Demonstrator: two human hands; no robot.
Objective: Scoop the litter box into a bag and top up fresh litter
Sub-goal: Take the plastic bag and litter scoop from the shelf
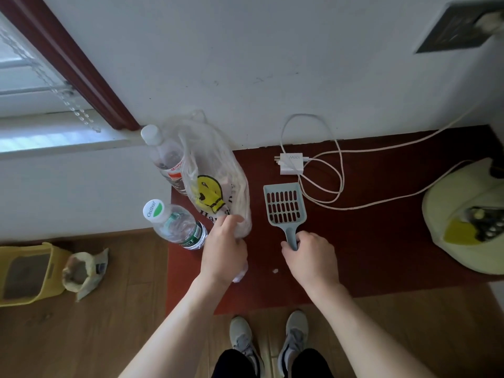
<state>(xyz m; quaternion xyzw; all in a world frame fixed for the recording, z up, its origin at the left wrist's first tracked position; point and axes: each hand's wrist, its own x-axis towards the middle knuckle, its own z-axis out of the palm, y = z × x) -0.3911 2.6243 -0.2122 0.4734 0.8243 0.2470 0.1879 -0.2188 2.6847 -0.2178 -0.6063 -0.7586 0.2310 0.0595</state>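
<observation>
The right hand point(311, 260) has its fingers curled round the handle of the grey-blue litter scoop point(285, 205). The scoop's slotted blade points to twelve o'clock over the dark red table point(381, 241); I cannot tell whether the blade rests on the top or sits just off it. At nine o'clock from the scoop, the left hand point(223, 249) grips the near end of the clear plastic bag point(215, 181) with a yellow smiley print, fingers and thumb closed on the film. Just beside the bag, at its nine o'clock, stand a Cestbon water bottle point(174, 225) and a second clear bottle point(166, 156). At twelve o'clock from the scoop lies a white 120W charger point(290, 163) with a looped cable point(305, 115). On the wooden floor at eight o'clock in the view sit the yellow litter box point(24, 271) and, just beside it, an open litter sack point(81, 271).
</observation>
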